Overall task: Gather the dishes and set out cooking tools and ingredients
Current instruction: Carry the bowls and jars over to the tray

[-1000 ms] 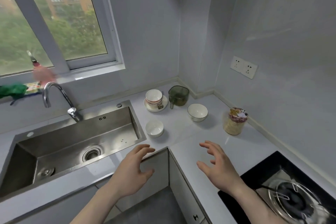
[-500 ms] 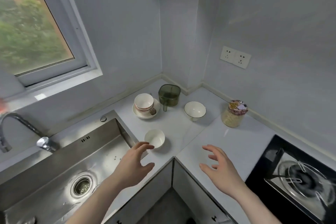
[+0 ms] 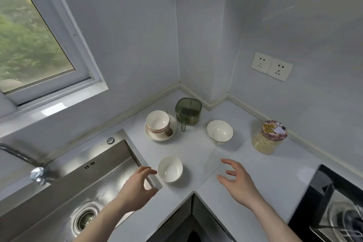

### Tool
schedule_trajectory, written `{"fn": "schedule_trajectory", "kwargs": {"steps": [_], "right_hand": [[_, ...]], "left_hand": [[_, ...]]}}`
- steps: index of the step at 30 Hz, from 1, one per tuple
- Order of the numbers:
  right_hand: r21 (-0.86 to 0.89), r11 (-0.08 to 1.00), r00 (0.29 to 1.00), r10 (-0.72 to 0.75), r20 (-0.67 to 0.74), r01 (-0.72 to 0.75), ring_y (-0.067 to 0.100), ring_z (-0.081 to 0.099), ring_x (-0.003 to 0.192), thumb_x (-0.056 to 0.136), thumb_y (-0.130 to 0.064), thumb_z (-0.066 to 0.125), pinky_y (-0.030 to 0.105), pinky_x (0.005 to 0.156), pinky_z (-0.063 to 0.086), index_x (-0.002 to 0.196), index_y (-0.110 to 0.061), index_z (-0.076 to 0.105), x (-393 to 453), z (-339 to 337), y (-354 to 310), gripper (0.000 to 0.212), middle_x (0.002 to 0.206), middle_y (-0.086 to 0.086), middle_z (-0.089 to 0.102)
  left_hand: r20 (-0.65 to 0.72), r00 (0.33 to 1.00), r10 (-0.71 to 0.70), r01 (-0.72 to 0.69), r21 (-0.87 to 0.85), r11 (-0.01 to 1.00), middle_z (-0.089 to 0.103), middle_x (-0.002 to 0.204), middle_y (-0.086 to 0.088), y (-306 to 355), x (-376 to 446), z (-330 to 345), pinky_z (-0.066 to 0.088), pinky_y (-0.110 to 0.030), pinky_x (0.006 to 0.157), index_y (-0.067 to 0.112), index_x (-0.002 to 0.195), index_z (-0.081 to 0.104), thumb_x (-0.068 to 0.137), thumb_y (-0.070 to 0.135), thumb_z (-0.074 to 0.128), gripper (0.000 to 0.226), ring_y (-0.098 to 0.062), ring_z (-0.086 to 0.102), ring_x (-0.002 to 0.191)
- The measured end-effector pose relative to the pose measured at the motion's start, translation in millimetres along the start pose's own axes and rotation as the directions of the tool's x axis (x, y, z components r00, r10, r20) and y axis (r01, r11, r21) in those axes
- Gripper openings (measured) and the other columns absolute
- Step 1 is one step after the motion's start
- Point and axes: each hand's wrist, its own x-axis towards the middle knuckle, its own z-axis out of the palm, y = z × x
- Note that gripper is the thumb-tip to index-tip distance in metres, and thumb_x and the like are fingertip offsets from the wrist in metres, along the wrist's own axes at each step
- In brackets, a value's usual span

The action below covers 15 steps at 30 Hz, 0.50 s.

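A small white bowl (image 3: 170, 169) stands on the white counter near the sink's right corner. My left hand (image 3: 138, 188) hovers just left of it, fingers loosely curved, holding nothing. My right hand (image 3: 238, 183) floats over the counter to the bowl's right, fingers spread and empty. Farther back, stacked bowls (image 3: 157, 122) sit on a white plate (image 3: 172, 125). Beside them are a green lidded container (image 3: 188, 111) and a dark-rimmed white bowl (image 3: 219, 131). A glass jar (image 3: 269, 137) of pale food with a cartoon lid stands to the right.
A steel sink (image 3: 68, 186) with drain and faucet (image 3: 37, 174) fills the left. A black gas stove (image 3: 334, 212) lies at the lower right. Walls meet in a corner behind the dishes, with a double socket (image 3: 272, 66) on the right wall. A window (image 3: 29, 45) is upper left.
The view has swung right and closer to the counter corner. Both hands have moved forward; my left hand now sits right beside the small white bowl.
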Motion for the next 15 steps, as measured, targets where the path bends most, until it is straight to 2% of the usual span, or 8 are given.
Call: {"fn": "schedule_trajectory", "kwargs": {"steps": [4, 7, 11, 15], "right_hand": [[0.003, 1.000, 1.000, -0.016, 0.001, 0.016, 0.005, 0.054, 0.117, 0.091, -0.028, 0.070, 0.020, 0.086, 0.047, 0.133, -0.038, 0.052, 37, -8, -6, 0.047, 0.133, -0.016, 0.047], [-0.012, 1.000, 1.000, -0.013, -0.015, 0.012, 0.007, 0.056, 0.115, 0.090, -0.026, 0.072, 0.018, 0.081, 0.047, 0.133, -0.035, 0.053, 58, -19, -3, 0.048, 0.133, -0.014, 0.047], [-0.030, 0.999, 0.993, -0.042, -0.113, 0.039, 0.010, 0.057, 0.114, 0.089, -0.022, 0.073, 0.021, 0.082, 0.048, 0.133, -0.031, 0.055, 74, -43, 0, 0.049, 0.132, -0.013, 0.047], [-0.051, 0.997, 0.980, -0.058, -0.190, 0.050, 0.011, 0.058, 0.111, 0.088, -0.022, 0.072, 0.027, 0.085, 0.050, 0.128, -0.036, 0.057, 91, -72, 3, 0.045, 0.130, -0.015, 0.046]], "left_hand": [[-0.006, 1.000, -0.029, 0.029, -0.021, 0.999, 0.043, 0.143, 0.017, 3, 22, 0, 0.044, -0.021, 0.097, 0.037, 0.133, 0.055, 0.082, 0.040, 0.070, 0.054, -0.005, 0.056, 0.117], [0.006, 1.000, -0.031, 0.031, -0.017, 0.999, 0.041, 0.143, 0.018, 13, 35, 4, 0.045, -0.024, 0.097, 0.038, 0.134, 0.054, 0.082, 0.041, 0.070, 0.055, -0.006, 0.062, 0.108], [0.013, 1.000, 0.012, -0.012, -0.006, 1.000, 0.040, 0.147, 0.016, 23, 56, 4, 0.044, -0.027, 0.104, 0.038, 0.134, 0.053, 0.083, 0.040, 0.070, 0.054, -0.009, 0.053, 0.124], [0.005, 1.000, 0.028, -0.028, -0.014, 1.000, 0.040, 0.148, 0.014, 37, 81, 1, 0.043, -0.030, 0.105, 0.035, 0.135, 0.055, 0.083, 0.038, 0.072, 0.055, -0.012, 0.052, 0.127]]}}
